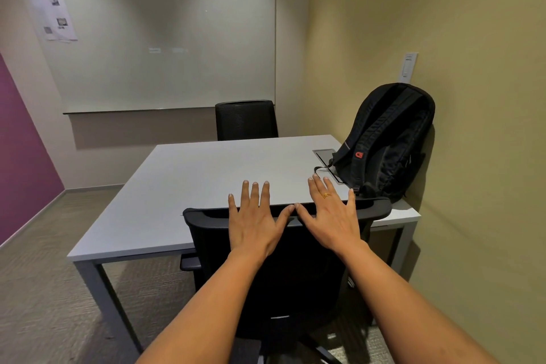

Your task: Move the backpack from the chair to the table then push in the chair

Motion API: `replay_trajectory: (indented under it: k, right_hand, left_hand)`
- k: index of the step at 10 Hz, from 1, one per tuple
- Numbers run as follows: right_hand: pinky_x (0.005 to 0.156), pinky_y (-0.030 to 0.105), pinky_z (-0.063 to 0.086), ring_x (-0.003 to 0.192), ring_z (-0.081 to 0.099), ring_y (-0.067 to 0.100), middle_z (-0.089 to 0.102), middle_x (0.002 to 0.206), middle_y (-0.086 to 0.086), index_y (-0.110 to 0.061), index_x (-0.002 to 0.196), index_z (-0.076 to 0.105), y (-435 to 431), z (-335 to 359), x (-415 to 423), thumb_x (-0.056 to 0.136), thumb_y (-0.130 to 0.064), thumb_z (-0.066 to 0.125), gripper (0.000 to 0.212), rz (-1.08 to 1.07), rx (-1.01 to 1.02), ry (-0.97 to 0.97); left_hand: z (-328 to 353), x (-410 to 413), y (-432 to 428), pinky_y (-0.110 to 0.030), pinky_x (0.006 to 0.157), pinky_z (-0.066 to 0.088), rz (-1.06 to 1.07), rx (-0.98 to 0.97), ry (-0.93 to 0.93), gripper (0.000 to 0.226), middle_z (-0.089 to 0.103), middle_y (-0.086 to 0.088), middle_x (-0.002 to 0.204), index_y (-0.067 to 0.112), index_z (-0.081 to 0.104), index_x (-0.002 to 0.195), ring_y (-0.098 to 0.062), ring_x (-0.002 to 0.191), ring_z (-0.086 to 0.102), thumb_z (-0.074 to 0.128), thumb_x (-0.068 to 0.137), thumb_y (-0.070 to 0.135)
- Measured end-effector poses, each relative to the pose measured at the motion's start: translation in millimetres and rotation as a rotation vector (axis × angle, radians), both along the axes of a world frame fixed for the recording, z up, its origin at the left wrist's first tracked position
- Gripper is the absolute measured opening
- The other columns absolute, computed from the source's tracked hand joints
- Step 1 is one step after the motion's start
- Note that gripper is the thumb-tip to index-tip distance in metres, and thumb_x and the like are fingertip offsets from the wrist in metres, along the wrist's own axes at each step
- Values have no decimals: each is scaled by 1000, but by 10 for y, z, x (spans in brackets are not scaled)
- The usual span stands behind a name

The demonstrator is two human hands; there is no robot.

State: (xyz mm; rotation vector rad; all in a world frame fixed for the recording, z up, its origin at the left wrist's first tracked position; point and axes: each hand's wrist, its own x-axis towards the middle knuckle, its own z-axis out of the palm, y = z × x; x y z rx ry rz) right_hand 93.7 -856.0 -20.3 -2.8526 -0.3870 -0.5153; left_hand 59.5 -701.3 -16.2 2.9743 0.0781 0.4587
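The black backpack [387, 145] stands upright on the right end of the grey table [192, 180], leaning on the yellow wall. A black office chair [266, 272] is directly in front of me, its backrest top at the table's near edge and its seat under the table. My left hand [255, 220] and my right hand [332, 216] are both spread flat, fingers apart, over the top of the chair's backrest, thumbs almost touching. Neither hand holds anything. A ring shows on the right hand.
A second black chair [246, 120] stands at the table's far side. A recessed cable hatch [325, 155] lies in the tabletop beside the backpack. A whiteboard [153, 38] covers the back wall, the yellow wall is close on the right, and carpeted floor [44, 289] lies to the left.
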Motion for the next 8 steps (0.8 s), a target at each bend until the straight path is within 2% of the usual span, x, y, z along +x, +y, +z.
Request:
replay_trajectory:
  k: [3, 4, 5, 6, 7, 8]
  right_hand:
    - [110, 56, -6, 142, -7, 11, 0, 156, -6, -26, 147, 3, -60, 27, 20, 93, -57, 25, 66, 5, 7, 18]
    - [108, 57, -7, 141, -9, 13, -4, 157, -4, -29, 147, 0, -80, 57, 7, 92, -59, 26, 67, 9, 22, 36]
    - [109, 58, -6, 142, -10, 15, -6, 156, -3, -30, 146, -3, -76, 92, 3, 91, -61, 26, 69, -3, 78, 77]
    - [109, 58, -3, 142, -11, 17, -8, 156, -2, -29, 146, -4, -44, 201, 30, 92, -60, 25, 69, -43, 123, 89]
    - [109, 56, -4, 141, -12, 16, -9, 156, -2, -27, 146, -5, 11, 402, 69, 93, -57, 23, 67, -60, 119, 28]
    - [110, 54, -5, 141, -12, 17, -10, 156, 0, -25, 146, -6, 88, 689, 131, 95, -55, 22, 66, -59, 81, -78]
  left_hand:
    - [16, 7, -66, -50, 116, -6, 3, 0, 28, 84, -1, -4, 159, 20, -2, 149, -20, 144, -14, 5, 83, 71]
    - [14, 0, -78, -49, 114, -8, -14, -7, 24, 96, -4, -3, 159, 20, -4, 148, -20, 144, -15, -12, 70, 75]
    - [37, 2, -73, -43, 115, -9, -47, -77, 13, 108, -8, -3, 158, 19, -6, 148, -18, 144, -16, -21, 59, 77]
    - [110, 21, -54, -39, 115, -11, -81, -117, 15, 92, -13, -2, 158, 19, -8, 148, -18, 143, -19, -4, 74, 74]
    - [274, 114, -2, -38, 112, -12, -97, -115, -68, 109, -15, -3, 157, 21, -8, 148, -19, 143, -19, -21, 58, 82]
    - [593, 243, 31, -37, 112, -13, -80, -41, -150, 102, -15, -3, 157, 22, -9, 147, -20, 142, -20, -21, 64, 79]
